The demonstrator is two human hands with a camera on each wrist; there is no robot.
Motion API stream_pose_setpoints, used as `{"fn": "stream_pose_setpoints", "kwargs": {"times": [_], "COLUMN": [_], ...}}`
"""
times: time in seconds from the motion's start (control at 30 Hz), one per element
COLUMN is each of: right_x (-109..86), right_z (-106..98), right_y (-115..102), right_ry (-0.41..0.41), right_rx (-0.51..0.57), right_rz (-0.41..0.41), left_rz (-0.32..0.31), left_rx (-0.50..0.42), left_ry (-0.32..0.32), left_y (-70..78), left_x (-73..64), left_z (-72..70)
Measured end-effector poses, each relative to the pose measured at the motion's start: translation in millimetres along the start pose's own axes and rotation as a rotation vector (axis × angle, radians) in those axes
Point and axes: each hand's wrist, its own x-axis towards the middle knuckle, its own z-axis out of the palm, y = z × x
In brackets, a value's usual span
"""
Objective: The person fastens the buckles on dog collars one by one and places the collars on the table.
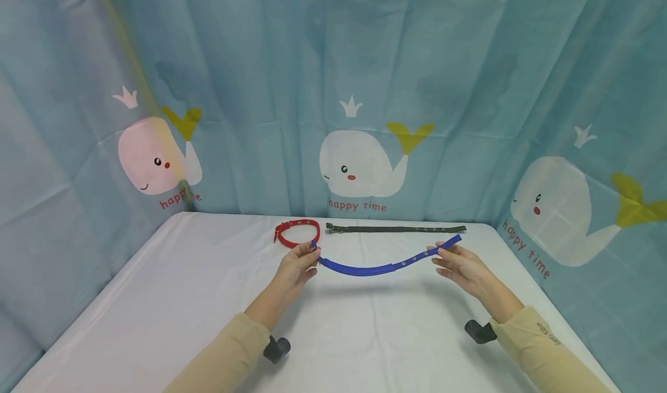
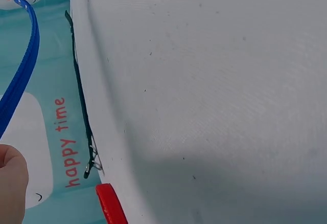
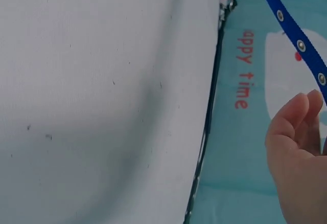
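Note:
A blue pet collar [image 1: 365, 271] with metal eyelets hangs in a shallow sag above the white table, held at both ends. My left hand [image 1: 294, 265] pinches its buckle end. Near the eyelet end, my right hand [image 1: 464, 264] pinches the strap between thumb and fingers, and the tip sticks out beyond them. In the right wrist view several eyelets show on the blue strap [image 3: 300, 45] above the right hand [image 3: 299, 152]. The left wrist view has the left hand [image 2: 11, 183] at its edge, partly cut off, with the strap [image 2: 23, 75] curving up from it.
Behind the left hand lies a red collar [image 1: 297, 223], fastened in a loop. A dark green collar [image 1: 396, 229] lies straight along the back of the white table [image 1: 375, 335]. A blue curtain [image 1: 292, 92] with whale prints surrounds the table on the back and sides.

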Motion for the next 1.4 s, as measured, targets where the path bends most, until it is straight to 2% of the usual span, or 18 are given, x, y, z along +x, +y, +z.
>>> {"fn": "stream_pose_setpoints", "kwargs": {"times": [0.17,0.37,0.53,0.77,0.97,1.17,1.4], "right_x": [1.6,2.3,3.0,8.5,7.6,7.3,8.3], "right_z": [6.3,16.0,24.2,32.9,42.9,54.4,66.2], "right_y": [3.4,4.9,5.8,5.4,3.8,4.2,6.7], "right_ry": [-0.033,-0.045,0.008,0.085,0.100,0.078,0.105], "right_rx": [0.019,0.041,0.018,0.057,0.018,0.017,-0.121], "right_rz": [-0.030,-0.101,-0.110,-0.086,-0.108,-0.128,-0.157], "left_rz": [0.018,0.048,0.068,0.084,0.097,0.133,0.153], "left_rx": [0.009,0.126,0.173,0.221,0.337,0.372,0.417], "left_ry": [-0.003,0.009,0.014,0.027,0.041,0.011,0.009], "left_y": [-0.8,-1.2,-1.4,-0.6,0.0,-1.4,1.3], "left_x": [-2.6,-4.2,-6.7,-7.1,-6.2,-7.3,-13.4], "left_z": [-1.0,-0.3,0.0,-1.2,0.5,1.3,4.8]}}
